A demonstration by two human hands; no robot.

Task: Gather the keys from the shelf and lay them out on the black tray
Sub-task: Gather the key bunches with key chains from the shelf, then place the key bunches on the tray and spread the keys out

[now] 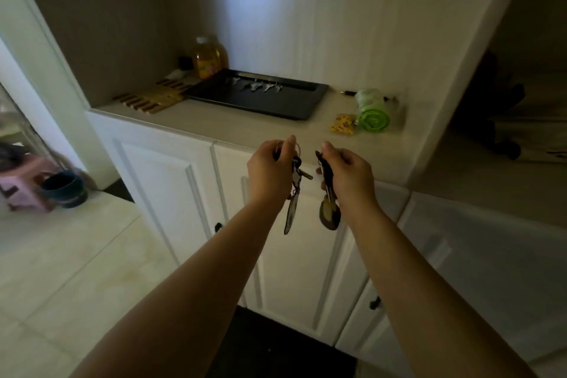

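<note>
Both bare forearms reach forward side by side, stopping just short of the front edge of the pale shelf top (245, 129), with the hands level and close together but apart. The left hand (270, 172) is curled, its thumb and forefinger pinched on a metal ring; from that pinch a bunch of keys with a long flat silver-and-dark tag (294, 193) hangs straight down below the fingers, in front of the white cabinet door (159, 193). The right hand (343, 175) is likewise closed, thumb pressed to the fingers around a dark key holder; its second bunch, ending in a rounded brown-and-yellow fob (329, 212), dangles beneath the palm. Beyond the hands, further back on the shelf top, lies the flat rectangular black tray (276, 104), with several small silver keys (257, 86) in a row near its far rim. To the tray's right sits a green roll of bags (372, 115); behind its left corner stands an amber jar (210, 57).
</note>
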